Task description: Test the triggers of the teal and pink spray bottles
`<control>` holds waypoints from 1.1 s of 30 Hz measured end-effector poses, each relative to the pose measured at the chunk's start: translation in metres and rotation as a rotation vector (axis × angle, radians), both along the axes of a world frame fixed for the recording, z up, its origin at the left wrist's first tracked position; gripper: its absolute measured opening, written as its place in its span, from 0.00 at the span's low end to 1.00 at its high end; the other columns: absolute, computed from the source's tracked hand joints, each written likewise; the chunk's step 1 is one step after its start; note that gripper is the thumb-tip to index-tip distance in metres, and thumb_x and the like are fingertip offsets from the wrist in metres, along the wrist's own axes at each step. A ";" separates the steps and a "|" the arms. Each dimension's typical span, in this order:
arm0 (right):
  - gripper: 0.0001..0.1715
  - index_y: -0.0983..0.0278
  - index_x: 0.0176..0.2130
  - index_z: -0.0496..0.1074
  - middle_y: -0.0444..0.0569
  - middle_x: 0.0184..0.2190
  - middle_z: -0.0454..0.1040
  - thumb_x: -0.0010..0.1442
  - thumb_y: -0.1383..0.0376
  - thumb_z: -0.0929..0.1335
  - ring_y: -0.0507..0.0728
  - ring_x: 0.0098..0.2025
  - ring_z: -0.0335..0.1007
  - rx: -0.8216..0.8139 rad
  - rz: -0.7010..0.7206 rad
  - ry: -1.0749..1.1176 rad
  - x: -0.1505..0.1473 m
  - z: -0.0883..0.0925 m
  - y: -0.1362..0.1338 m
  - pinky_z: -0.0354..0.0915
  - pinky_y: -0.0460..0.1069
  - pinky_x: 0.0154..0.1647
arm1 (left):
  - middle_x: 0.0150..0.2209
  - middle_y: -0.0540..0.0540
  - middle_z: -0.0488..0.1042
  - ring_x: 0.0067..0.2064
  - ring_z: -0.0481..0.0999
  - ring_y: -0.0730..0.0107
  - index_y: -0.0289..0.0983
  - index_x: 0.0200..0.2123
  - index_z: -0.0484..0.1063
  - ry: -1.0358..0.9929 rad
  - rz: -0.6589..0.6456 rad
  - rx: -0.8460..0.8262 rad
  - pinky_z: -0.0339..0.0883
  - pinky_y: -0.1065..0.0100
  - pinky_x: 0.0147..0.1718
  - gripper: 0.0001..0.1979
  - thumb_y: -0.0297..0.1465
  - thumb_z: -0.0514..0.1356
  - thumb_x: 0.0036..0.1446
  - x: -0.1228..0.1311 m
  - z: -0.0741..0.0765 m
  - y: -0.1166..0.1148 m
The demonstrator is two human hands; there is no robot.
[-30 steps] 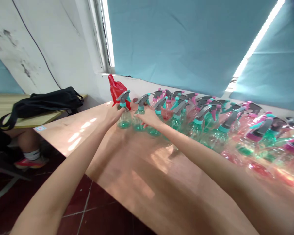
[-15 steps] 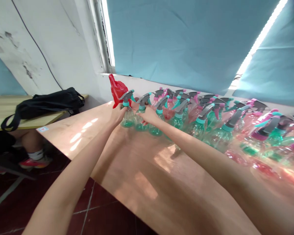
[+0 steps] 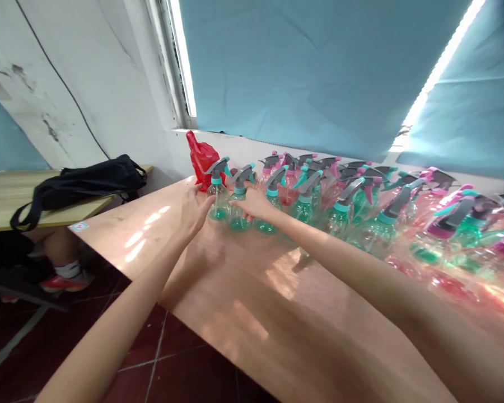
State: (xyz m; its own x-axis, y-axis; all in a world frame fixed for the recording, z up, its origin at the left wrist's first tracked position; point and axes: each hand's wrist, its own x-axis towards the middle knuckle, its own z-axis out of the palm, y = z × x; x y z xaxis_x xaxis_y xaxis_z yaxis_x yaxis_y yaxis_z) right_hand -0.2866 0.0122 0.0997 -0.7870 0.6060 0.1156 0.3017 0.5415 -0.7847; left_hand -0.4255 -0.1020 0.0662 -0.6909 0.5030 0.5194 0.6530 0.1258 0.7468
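Spreading across the upper view, a blue sheet (image 3: 298, 73) hangs, with bright light showing at its edges. Below it, the table (image 3: 210, 280) runs toward the lower right, sunlit in patches, and the dark red floor (image 3: 180, 375) shows past its near edge. Crowded along the table's far side stand many spray bottles (image 3: 340, 218), green and pink, with grey triggers; those at far right are partly blurred. To the left, a desk (image 3: 8, 207) bears a black bag (image 3: 84, 187), and a person's leg (image 3: 61, 246) shows beneath it. A crumpled red bag (image 3: 204, 155) sits behind the first bottle (image 3: 220, 198), the leftmost green one, upright at the end of the front row. Just beside it on the right stands the second bottle (image 3: 240, 221), also upright, with the third bottle (image 3: 266, 225) next along.

The left hand (image 3: 195, 212) is at the first bottle's left side, fingers loosely straight and parted from the thumb, not closed round anything. Whether the thumb touches the bottle, I cannot tell. The right hand (image 3: 255, 203) is between the second and third bottles, one digit laid across the second bottle's front; its other fingers are bent and partly hidden, so whether they grasp it I cannot tell. A small sticker (image 3: 79, 226) marks the table's left corner.
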 end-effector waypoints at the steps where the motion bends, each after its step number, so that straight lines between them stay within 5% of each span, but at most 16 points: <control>1: 0.36 0.66 0.60 0.59 0.59 0.42 0.77 0.60 0.57 0.72 0.63 0.38 0.78 0.042 0.006 0.004 0.005 -0.001 -0.004 0.72 0.52 0.34 | 0.59 0.35 0.66 0.62 0.63 0.45 0.35 0.55 0.65 -0.007 0.012 0.020 0.59 0.45 0.59 0.25 0.38 0.61 0.56 0.008 -0.002 -0.009; 5: 0.37 0.65 0.61 0.58 0.62 0.54 0.71 0.60 0.55 0.71 0.68 0.54 0.69 0.193 0.037 0.020 0.040 -0.007 -0.026 0.66 0.57 0.50 | 0.54 0.36 0.72 0.57 0.70 0.48 0.36 0.54 0.64 -0.063 -0.144 -0.001 0.66 0.49 0.53 0.27 0.43 0.60 0.54 0.055 -0.004 -0.041; 11: 0.21 0.63 0.51 0.64 0.57 0.48 0.73 0.60 0.59 0.69 0.64 0.45 0.73 0.411 0.099 -0.009 0.123 -0.022 -0.055 0.67 0.55 0.41 | 0.54 0.37 0.73 0.54 0.75 0.49 0.37 0.54 0.65 -0.141 -0.491 -0.138 0.70 0.51 0.50 0.28 0.42 0.64 0.53 0.134 0.008 -0.052; 15: 0.17 0.61 0.41 0.66 0.51 0.39 0.72 0.59 0.52 0.69 0.60 0.36 0.73 0.440 0.079 -0.006 0.184 -0.030 -0.064 0.67 0.54 0.32 | 0.51 0.41 0.74 0.51 0.76 0.53 0.41 0.57 0.63 -0.171 -0.671 -0.229 0.71 0.54 0.49 0.29 0.40 0.64 0.54 0.174 0.018 -0.037; 21: 0.21 0.59 0.46 0.68 0.54 0.50 0.71 0.60 0.49 0.70 0.64 0.51 0.69 0.432 0.061 0.041 0.271 -0.028 -0.067 0.68 0.58 0.50 | 0.49 0.45 0.74 0.46 0.77 0.59 0.43 0.54 0.63 -0.038 -0.957 -0.156 0.72 0.61 0.42 0.23 0.37 0.63 0.56 0.246 0.031 -0.004; 24: 0.21 0.58 0.48 0.69 0.52 0.51 0.72 0.61 0.50 0.69 0.63 0.50 0.72 0.376 0.037 -0.005 0.311 -0.023 -0.061 0.69 0.57 0.50 | 0.38 0.48 0.75 0.37 0.77 0.64 0.41 0.45 0.67 0.041 -1.042 -0.207 0.71 0.65 0.35 0.14 0.34 0.62 0.56 0.283 0.036 0.015; 29: 0.29 0.58 0.57 0.64 0.53 0.55 0.72 0.62 0.49 0.69 0.64 0.56 0.69 0.383 -0.082 -0.057 0.374 -0.033 -0.036 0.68 0.58 0.54 | 0.37 0.48 0.73 0.38 0.76 0.64 0.41 0.45 0.67 -0.005 -1.158 -0.145 0.71 0.63 0.37 0.11 0.30 0.59 0.57 0.327 0.021 0.052; 33: 0.21 0.57 0.57 0.66 0.52 0.56 0.73 0.69 0.53 0.62 0.62 0.55 0.71 0.405 -0.281 -0.123 0.421 -0.061 -0.007 0.68 0.58 0.53 | 0.39 0.48 0.73 0.38 0.76 0.65 0.42 0.46 0.69 -0.084 -1.224 -0.078 0.71 0.63 0.39 0.13 0.29 0.57 0.55 0.345 0.006 0.074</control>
State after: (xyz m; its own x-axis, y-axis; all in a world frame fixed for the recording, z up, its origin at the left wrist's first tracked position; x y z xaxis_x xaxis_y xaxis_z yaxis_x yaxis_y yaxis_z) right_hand 0.1344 0.0050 0.0390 -0.6225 0.7220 0.3022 0.5565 0.6797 -0.4778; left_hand -0.0805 -0.0283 0.0723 0.2280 0.8708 0.4355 0.3220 -0.4895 0.8103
